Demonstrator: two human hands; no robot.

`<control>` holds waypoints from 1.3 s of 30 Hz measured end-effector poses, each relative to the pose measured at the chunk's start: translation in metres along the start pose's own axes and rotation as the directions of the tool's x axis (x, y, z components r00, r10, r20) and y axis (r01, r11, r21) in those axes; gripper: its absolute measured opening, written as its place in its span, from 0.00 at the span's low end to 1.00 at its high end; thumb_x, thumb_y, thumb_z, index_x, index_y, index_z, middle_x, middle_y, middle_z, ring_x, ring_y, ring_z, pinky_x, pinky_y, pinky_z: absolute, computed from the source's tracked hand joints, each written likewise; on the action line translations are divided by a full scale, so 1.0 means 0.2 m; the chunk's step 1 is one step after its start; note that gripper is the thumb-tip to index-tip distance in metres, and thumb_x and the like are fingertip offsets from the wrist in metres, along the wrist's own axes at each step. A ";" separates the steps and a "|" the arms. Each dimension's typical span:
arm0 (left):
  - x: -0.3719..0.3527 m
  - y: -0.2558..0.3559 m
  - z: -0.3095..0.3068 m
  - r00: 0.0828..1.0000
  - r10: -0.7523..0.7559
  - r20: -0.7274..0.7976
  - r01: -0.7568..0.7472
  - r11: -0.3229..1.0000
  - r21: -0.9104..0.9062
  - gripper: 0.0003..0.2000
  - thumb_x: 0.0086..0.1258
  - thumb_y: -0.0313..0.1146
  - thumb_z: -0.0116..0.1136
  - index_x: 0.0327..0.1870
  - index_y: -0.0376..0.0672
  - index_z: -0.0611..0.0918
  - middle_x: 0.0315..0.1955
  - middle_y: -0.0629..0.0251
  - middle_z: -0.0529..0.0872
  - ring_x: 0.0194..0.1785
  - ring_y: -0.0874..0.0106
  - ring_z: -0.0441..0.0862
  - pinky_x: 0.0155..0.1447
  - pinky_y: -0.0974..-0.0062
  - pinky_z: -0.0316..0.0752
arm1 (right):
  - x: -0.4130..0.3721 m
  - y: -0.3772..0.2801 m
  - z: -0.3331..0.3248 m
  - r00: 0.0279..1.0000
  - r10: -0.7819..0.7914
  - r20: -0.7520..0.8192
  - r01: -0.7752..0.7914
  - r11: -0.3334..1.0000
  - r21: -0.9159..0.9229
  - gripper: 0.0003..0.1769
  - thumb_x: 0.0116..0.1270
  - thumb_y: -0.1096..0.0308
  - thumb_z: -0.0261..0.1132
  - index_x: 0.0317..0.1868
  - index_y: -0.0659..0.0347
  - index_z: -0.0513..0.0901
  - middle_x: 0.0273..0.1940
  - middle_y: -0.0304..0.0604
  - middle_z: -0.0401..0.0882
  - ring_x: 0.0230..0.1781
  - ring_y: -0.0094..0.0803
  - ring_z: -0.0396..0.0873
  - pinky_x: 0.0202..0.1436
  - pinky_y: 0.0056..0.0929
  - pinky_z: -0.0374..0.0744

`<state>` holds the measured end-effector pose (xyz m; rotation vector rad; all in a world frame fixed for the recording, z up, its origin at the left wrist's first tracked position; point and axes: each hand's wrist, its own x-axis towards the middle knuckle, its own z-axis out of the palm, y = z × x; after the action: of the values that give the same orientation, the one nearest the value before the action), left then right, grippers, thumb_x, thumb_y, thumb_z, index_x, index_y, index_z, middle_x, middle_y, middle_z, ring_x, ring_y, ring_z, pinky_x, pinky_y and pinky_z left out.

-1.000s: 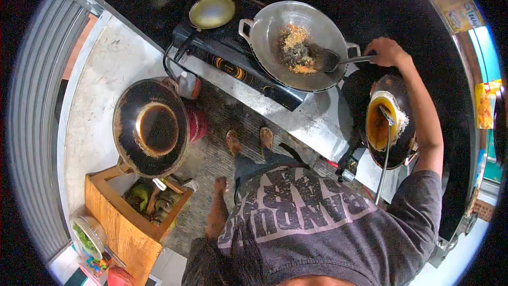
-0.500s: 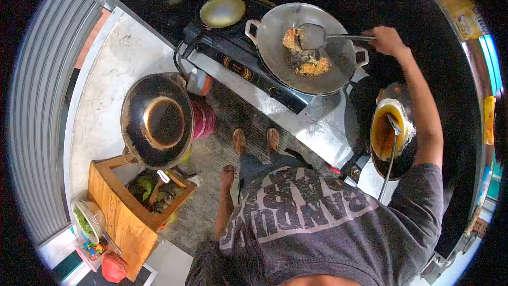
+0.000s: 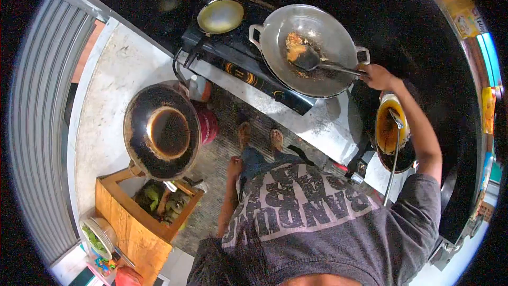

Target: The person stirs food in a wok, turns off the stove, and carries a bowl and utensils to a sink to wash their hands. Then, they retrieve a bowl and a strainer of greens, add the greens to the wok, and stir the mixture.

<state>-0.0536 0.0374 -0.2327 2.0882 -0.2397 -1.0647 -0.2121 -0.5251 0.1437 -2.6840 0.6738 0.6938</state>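
Note:
My right hand [image 3: 379, 77] is closed around the handle of a metal spatula [image 3: 338, 68] near the wok's right rim. The spatula's blade rests low in a wide grey wok [image 3: 333, 37] with two loop handles. Orange-brown chopped food [image 3: 294, 43] lies against the blade, with smaller bits scattered over the wok's floor. My left hand [image 3: 235, 167] hangs low beside my leg, fingers curled, and I see nothing in it.
The wok sits on a black gas stove [image 3: 243, 74], beside a small pan [image 3: 221, 17] of yellowish liquid. At right, a ladle [image 3: 397, 143] stands in a pan of amber liquid [image 3: 389, 127]. A dark wok [image 3: 140, 143] stands at left above a wooden stool [image 3: 132, 222].
My right hand has moved down with the spatula. Its blade has shifted lower in the wok and tilted, gathering the food toward the left side. My left hand has swung slightly up and right.

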 end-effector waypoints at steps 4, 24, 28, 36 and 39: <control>0.18 -0.01 -0.08 0.997 0.050 0.065 -0.069 0.942 0.329 0.14 0.61 0.41 0.50 0.43 0.43 0.74 0.30 0.56 0.83 0.35 0.60 0.81 0.38 0.64 0.73 | 0.09 -0.03 0.29 0.955 0.101 -0.278 -0.095 0.995 0.035 0.19 0.58 0.71 0.54 0.52 0.59 0.73 0.38 0.60 0.75 0.40 0.53 0.74 0.42 0.43 0.72; 0.85 -0.34 -0.21 0.666 0.040 0.745 -0.534 0.723 0.439 0.31 0.59 0.54 0.51 0.58 0.41 0.65 0.40 0.53 0.79 0.41 0.60 0.79 0.41 0.59 0.73 | -0.15 -0.63 -0.04 0.960 0.269 0.072 -0.274 0.959 0.075 0.16 0.61 0.66 0.53 0.49 0.55 0.76 0.35 0.56 0.78 0.37 0.51 0.76 0.40 0.42 0.74; 0.84 -0.36 -0.21 0.673 -0.003 0.740 -0.488 0.750 0.447 0.33 0.61 0.56 0.48 0.59 0.40 0.63 0.49 0.52 0.75 0.42 0.60 0.78 0.45 0.60 0.72 | -0.16 -0.59 -0.06 0.955 0.297 -0.004 -0.295 0.946 -0.135 0.15 0.61 0.64 0.53 0.47 0.55 0.77 0.36 0.54 0.78 0.37 0.49 0.77 0.40 0.41 0.75; 0.83 -0.35 -0.26 0.736 0.021 0.677 -0.484 0.715 0.505 0.30 0.59 0.57 0.51 0.52 0.40 0.70 0.41 0.50 0.79 0.44 0.58 0.78 0.45 0.62 0.73 | -0.07 -0.53 0.01 0.971 0.224 -0.080 -0.227 0.973 -0.039 0.16 0.60 0.65 0.56 0.49 0.52 0.77 0.32 0.55 0.78 0.35 0.50 0.77 0.38 0.43 0.74; 0.72 -0.30 -0.29 0.779 0.197 0.596 -0.514 0.745 0.426 0.27 0.59 0.56 0.51 0.48 0.40 0.73 0.35 0.50 0.81 0.40 0.57 0.79 0.43 0.62 0.73 | -0.15 -0.46 -0.07 0.965 0.259 0.038 -0.253 0.960 -0.123 0.17 0.59 0.66 0.57 0.50 0.52 0.77 0.36 0.53 0.79 0.36 0.48 0.77 0.40 0.42 0.75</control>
<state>0.0711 0.0431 -0.3424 2.0501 -1.3530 -1.3976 -0.1840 -0.4408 0.1847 -2.6976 1.0086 0.8931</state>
